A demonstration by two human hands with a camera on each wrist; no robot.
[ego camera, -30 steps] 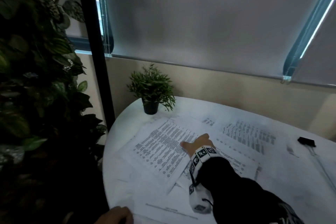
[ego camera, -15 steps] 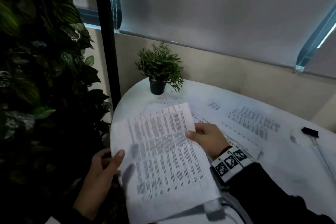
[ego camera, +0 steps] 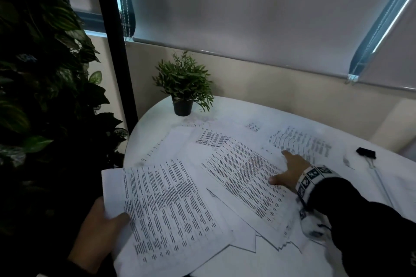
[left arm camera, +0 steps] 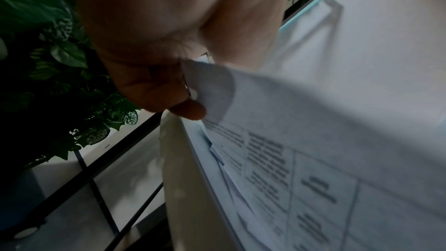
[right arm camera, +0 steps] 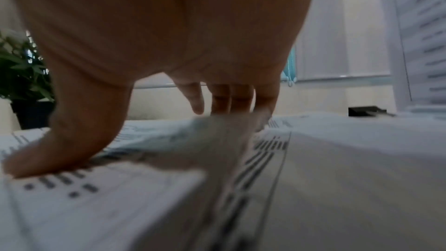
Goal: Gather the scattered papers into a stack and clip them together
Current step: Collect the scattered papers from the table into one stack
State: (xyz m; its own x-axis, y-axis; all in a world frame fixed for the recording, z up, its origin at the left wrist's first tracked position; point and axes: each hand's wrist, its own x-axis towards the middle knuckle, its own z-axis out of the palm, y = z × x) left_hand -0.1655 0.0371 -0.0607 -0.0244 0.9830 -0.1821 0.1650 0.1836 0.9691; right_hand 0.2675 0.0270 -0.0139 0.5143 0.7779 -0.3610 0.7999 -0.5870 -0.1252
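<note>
Several printed sheets lie scattered over a round white table. My left hand pinches one printed sheet by its left edge at the table's near left; the left wrist view shows thumb and fingers of that hand closed on the sheet's corner. My right hand lies spread on another printed sheet at the middle, thumb and straight fingers pressing down; in the right wrist view the right hand rests on this paper. A black binder clip sits at the far right, apart from both hands.
A small potted plant stands at the table's far left edge. Dense dark foliage and a black post fill the left side. Window blinds hang behind. A thin rod lies near the clip.
The sheet that both hands held up is now lower at the near left, in my left hand alone. My right hand let go and moved right onto a sheet on the table.
</note>
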